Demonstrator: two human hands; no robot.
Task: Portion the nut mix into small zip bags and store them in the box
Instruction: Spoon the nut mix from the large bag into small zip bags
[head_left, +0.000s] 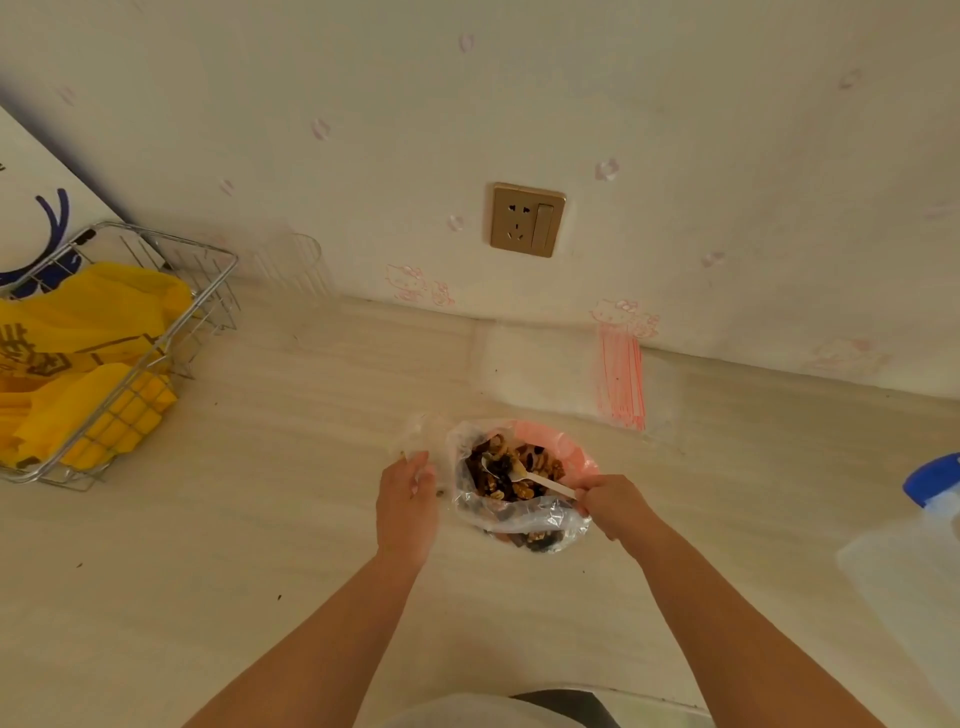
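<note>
A clear plastic bag of nut mix (519, 486) lies open on the pale counter, showing walnuts and dark dried fruit over a pink lining. My right hand (610, 501) grips the handle of a white plastic spoon (530, 475), whose bowl is down in the nuts. My left hand (408, 499) holds a small clear zip bag (418, 434) just left of the nut bag. A stack of empty zip bags (561, 374) with red zip strips lies flat behind, against the wall. A translucent box (904, 577) with a blue lid part sits at the right edge.
A wire basket (156, 332) with yellow plastic bags stands at the left. A clear glass (293, 262) stands by the wall next to it. A gold wall socket (527, 219) sits above the counter. The counter's front edge runs below my arms.
</note>
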